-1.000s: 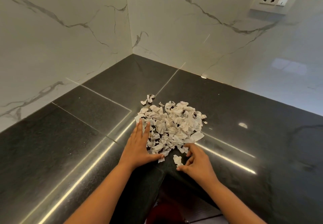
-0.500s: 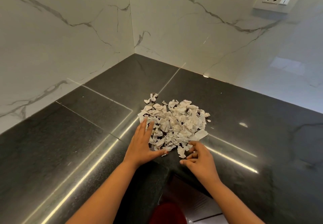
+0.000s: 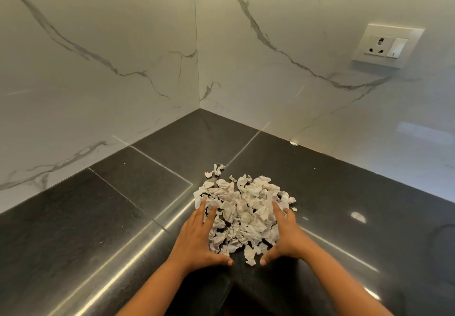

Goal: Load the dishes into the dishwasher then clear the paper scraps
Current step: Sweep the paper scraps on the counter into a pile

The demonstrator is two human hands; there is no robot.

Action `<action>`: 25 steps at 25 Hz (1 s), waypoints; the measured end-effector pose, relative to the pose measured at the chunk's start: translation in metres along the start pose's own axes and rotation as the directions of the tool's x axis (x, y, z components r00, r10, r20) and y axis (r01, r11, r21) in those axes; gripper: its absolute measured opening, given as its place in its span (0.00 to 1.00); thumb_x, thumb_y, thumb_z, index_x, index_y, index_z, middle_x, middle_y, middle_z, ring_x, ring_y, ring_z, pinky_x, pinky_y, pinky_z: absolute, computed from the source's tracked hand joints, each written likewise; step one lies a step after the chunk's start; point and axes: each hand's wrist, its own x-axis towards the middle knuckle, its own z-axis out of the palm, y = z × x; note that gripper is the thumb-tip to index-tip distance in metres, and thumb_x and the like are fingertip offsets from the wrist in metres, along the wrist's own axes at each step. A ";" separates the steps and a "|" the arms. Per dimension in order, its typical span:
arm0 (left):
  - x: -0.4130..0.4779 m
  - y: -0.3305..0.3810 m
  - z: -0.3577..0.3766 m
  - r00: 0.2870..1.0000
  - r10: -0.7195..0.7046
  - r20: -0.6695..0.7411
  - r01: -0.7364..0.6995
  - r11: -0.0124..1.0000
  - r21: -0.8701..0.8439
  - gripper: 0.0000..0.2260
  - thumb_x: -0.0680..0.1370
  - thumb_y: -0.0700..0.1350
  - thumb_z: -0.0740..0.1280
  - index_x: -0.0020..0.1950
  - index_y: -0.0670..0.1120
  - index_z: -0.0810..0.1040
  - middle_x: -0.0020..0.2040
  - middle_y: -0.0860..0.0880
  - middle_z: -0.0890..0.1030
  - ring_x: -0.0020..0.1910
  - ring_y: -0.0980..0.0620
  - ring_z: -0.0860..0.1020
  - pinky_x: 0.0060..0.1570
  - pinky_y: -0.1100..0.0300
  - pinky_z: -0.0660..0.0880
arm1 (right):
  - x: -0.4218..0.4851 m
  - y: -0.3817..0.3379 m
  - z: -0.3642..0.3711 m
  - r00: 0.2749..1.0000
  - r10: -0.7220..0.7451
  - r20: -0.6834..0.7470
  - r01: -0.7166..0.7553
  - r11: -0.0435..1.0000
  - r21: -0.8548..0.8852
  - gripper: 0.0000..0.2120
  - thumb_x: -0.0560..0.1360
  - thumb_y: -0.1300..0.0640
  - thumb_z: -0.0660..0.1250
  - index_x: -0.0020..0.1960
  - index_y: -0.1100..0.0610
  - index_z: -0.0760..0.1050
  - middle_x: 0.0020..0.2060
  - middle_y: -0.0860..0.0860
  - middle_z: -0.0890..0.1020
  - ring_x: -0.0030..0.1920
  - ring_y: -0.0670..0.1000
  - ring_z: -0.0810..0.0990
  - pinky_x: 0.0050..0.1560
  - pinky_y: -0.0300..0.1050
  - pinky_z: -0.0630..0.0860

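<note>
The paper scraps (image 3: 246, 209) are lying in one loose pile on the dark, polished stone tabletop (image 3: 98, 217), near its front edge and well apart from the wall corner. The left hand (image 3: 197, 239) is resting on the tabletop against the left side of the pile, and the right hand (image 3: 288, 237) is resting against the right side. The fingers (image 3: 200, 211) of both hands are extended and open, touching the outer scraps without gripping any. The two thumbs are pointing toward each other below the pile, with one scrap lying between them. A small cluster of scraps (image 3: 214, 170) is sitting just beyond the far left edge of the pile. One stray scrap (image 3: 293, 143) is lying at the joint where the tabletop is meeting the right wall. The tabletop is running into an inside corner and is showing thin joint lines and long bright reflections across its surface. Two white marble-patterned walls (image 3: 98, 69) with grey veins are meeting at that corner. A white socket plate (image 3: 384, 47) with one switch is sitting on the right wall, high above the tabletop.
</note>
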 end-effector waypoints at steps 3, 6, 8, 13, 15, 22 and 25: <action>0.009 0.009 0.001 0.999 -0.036 0.018 0.035 0.998 0.053 0.60 0.55 0.79 0.63 0.71 0.60 0.27 0.72 0.50 0.25 0.73 0.51 0.32 0.71 0.49 0.38 | 0.009 -0.005 0.008 0.994 -0.082 -0.065 0.076 0.993 -0.091 0.73 0.47 0.39 0.81 0.72 0.39 0.28 0.75 0.53 0.37 0.75 0.60 0.47 0.70 0.58 0.61; 0.023 0.027 0.006 1.000 -0.020 -0.005 0.020 0.996 0.086 0.56 0.57 0.78 0.62 0.71 0.64 0.29 0.73 0.51 0.27 0.73 0.52 0.33 0.72 0.48 0.40 | 0.018 -0.010 0.010 0.984 -0.166 -0.069 0.156 0.979 -0.135 0.72 0.47 0.37 0.80 0.73 0.39 0.30 0.75 0.54 0.38 0.75 0.60 0.51 0.69 0.56 0.63; 0.034 0.040 0.010 0.999 -0.019 -0.044 0.024 0.995 0.096 0.51 0.59 0.77 0.62 0.72 0.66 0.35 0.76 0.53 0.35 0.75 0.52 0.38 0.73 0.48 0.44 | 0.024 -0.010 0.007 0.974 -0.225 -0.041 0.218 0.968 -0.125 0.71 0.48 0.39 0.81 0.74 0.40 0.34 0.75 0.54 0.40 0.74 0.58 0.55 0.70 0.52 0.63; 0.054 0.047 0.016 0.989 0.010 -0.148 -0.003 0.999 0.049 0.40 0.61 0.72 0.63 0.71 0.64 0.59 0.70 0.55 0.62 0.69 0.55 0.61 0.67 0.59 0.60 | 0.037 -0.010 0.005 0.944 -0.324 -0.055 0.324 0.946 -0.009 0.63 0.51 0.44 0.82 0.76 0.46 0.47 0.68 0.49 0.53 0.69 0.52 0.63 0.65 0.43 0.68; 0.059 0.048 0.015 0.981 0.014 -0.194 -0.016 1.000 -0.010 0.36 0.63 0.70 0.62 0.69 0.61 0.66 0.64 0.57 0.68 0.62 0.57 0.69 0.59 0.63 0.67 | 0.045 -0.009 0.008 0.927 -0.362 -0.099 0.369 0.928 0.055 0.57 0.53 0.44 0.81 0.74 0.47 0.54 0.62 0.47 0.59 0.63 0.47 0.67 0.60 0.36 0.70; 0.064 0.044 0.020 0.950 -0.037 -0.309 -0.001 0.993 -0.122 0.25 0.68 0.66 0.58 0.62 0.60 0.75 0.51 0.60 0.73 0.48 0.60 0.75 0.41 0.67 0.70 | 0.066 -0.010 0.022 0.864 -0.403 -0.300 0.480 0.838 0.257 0.20 0.65 0.54 0.74 0.56 0.48 0.77 0.49 0.47 0.72 0.49 0.44 0.75 0.45 0.25 0.67; 0.066 0.043 0.020 0.945 -0.058 -0.323 0.025 0.994 -0.106 0.18 0.71 0.60 0.65 0.58 0.55 0.77 0.49 0.58 0.74 0.47 0.57 0.76 0.40 0.64 0.70 | 0.073 -0.015 0.026 0.859 -0.382 -0.342 0.478 0.839 0.262 0.08 0.69 0.58 0.70 0.48 0.54 0.80 0.45 0.49 0.75 0.44 0.43 0.75 0.43 0.33 0.71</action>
